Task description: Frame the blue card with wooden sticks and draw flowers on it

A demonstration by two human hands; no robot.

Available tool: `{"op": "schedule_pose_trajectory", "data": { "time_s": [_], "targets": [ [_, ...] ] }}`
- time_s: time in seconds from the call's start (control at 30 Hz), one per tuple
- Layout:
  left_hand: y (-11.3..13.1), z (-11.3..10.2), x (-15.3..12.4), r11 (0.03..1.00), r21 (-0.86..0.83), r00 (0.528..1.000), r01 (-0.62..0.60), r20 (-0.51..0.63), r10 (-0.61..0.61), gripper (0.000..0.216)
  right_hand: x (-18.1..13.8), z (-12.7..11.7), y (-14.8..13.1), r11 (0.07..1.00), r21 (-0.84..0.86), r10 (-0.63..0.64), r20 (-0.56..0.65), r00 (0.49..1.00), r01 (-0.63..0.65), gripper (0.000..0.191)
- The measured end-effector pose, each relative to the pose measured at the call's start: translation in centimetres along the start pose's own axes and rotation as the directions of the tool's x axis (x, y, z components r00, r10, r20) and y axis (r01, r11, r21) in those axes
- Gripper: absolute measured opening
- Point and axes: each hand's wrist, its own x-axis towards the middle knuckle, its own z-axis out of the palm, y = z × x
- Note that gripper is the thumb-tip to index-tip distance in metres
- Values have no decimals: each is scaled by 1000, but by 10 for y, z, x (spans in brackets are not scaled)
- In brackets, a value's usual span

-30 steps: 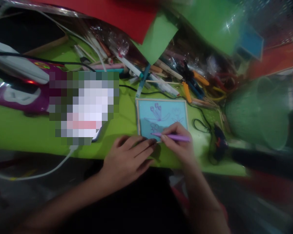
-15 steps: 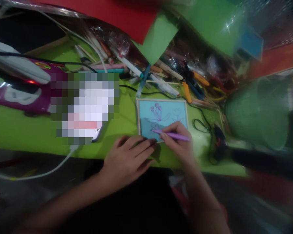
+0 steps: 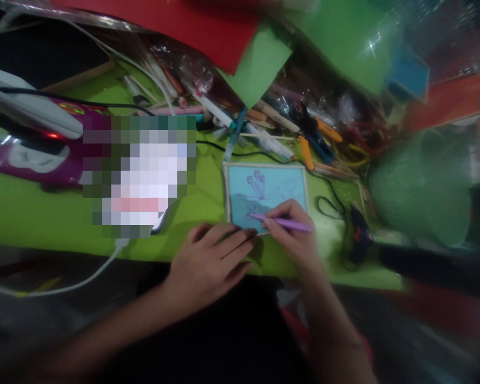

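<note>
A small light-blue board (image 3: 244, 184) with a pale narrow frame lies on the green table, with purple flower outlines drawn on it. My right hand (image 3: 294, 232) pinches a purple pen (image 3: 290, 223), whose tip rests on the lower left part of the board beside a small drawn shape. My left hand (image 3: 212, 256) lies palm down, its fingers stretched out over the board's bottom edge. The board's lower right corner is hidden behind my right hand.
A phone (image 3: 150, 176), blurred out, lies left with a white cable plugged in. Beyond it sits a purple power strip (image 3: 8, 154). Several pens, sticks and orange-handled cutters (image 3: 320, 138) crowd the back. At right are a green basket (image 3: 420, 186) and a glue gun (image 3: 360, 234).
The pen tip has barely shifted on the board, and the small shape under it looks slightly different. Both hands stay almost in place.
</note>
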Motion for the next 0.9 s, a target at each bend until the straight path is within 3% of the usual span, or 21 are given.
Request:
{"op": "schedule_pose_trajectory", "data": {
  "time_s": [0.3,0.73,0.9],
  "targets": [
    [-1,1,-2,1000,0,1000,1,3,-1,29,1,1,-1,1000,24,-13,23,1000,12,13],
    [-1,3,-1,1000,-9,1000,-1,6,1,29,3,6,-3,995,-43,-93,-36,995,92,11],
    [0,1,0,1000,-2,1000,-3,5,3,28,2,4,0,998,-32,-63,-47,997,62,13]
  ]
}}
